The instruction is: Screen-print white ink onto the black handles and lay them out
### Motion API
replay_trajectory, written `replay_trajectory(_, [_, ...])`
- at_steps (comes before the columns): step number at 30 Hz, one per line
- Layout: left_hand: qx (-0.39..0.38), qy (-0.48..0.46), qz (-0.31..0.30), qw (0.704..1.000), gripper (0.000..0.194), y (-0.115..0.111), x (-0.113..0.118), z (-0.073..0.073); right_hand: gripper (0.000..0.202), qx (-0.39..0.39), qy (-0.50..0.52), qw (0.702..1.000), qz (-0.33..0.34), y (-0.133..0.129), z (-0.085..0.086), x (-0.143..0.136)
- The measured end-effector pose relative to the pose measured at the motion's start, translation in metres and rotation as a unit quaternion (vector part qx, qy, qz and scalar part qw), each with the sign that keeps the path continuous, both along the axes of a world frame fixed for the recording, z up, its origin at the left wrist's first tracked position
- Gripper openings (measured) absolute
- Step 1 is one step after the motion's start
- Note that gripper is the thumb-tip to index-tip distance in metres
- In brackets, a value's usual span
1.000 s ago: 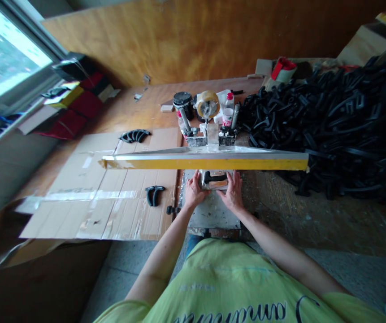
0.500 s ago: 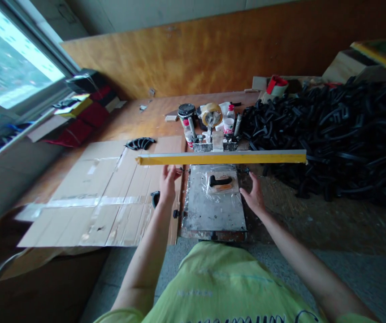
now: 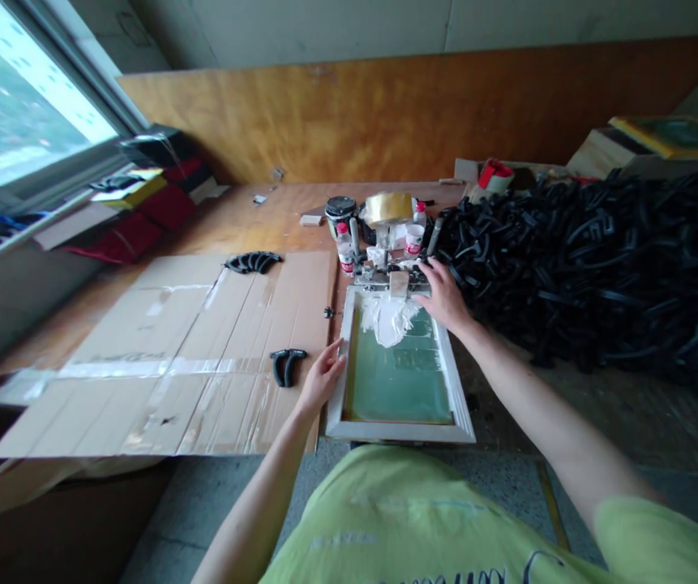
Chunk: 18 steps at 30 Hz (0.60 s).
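A framed green screen lies lowered over the metal plate, which it now hides. White material covers part of the screen's far end. My left hand is at the left edge of the frame, fingers apart and holding nothing. My right hand reaches the far right corner, near the hinge clamp, with its fingers spread. Whether its fingertips touch the clamp I cannot tell. Two black curved pieces lie on the cardboard beside my left hand.
Several black curved pieces lie farther back on the cardboard. Behind the clamp stand a bottle, a black-lidded tub, a tape roll and a cup. A large black heap fills the right side.
The raised screen has swung down flat over the plate and the black piece on it. My right hand has moved forward and left to the clamp; my left hand has moved closer to me.
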<state>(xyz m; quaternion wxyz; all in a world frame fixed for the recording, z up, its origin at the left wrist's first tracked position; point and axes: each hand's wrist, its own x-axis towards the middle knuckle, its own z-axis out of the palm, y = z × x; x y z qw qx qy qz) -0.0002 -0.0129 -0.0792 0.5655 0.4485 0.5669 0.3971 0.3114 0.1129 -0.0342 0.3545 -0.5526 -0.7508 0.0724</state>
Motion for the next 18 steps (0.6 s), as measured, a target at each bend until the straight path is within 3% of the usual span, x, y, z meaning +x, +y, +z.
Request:
replay_trajectory(2, [0.017,0.036,0.008,0.999,0.079,-0.001,0.002,-0.02,0.059,-0.003,-0.088,0.996,0.024,0.013,-0.001,-0.023])
replay_trajectory(4, [0.026,0.063,0.018,0.997,0.075,0.0,0.004,-0.032,0.044,-0.04,-0.155,0.986,0.043,0.024,-0.004,-0.038])
replay_trajectory(8, [0.016,0.08,0.021,0.996,0.067,0.002,0.003,-0.04,0.011,-0.108,-0.234,0.965,0.04,0.03,-0.016,-0.051])
replay_trajectory(11, [0.014,0.077,0.018,0.997,0.064,0.001,0.001,-0.041,0.008,-0.085,-0.246,0.964,0.056,0.008,-0.024,-0.056])
replay_trajectory(15, [0.005,0.064,0.014,0.998,0.063,0.0,0.0,-0.044,0.014,-0.042,-0.248,0.947,0.199,-0.039,-0.026,-0.051])
replay_trajectory(18, [0.003,0.065,0.015,0.998,0.064,0.0,0.001,-0.044,0.015,-0.037,-0.237,0.931,0.275,-0.054,-0.016,-0.044])
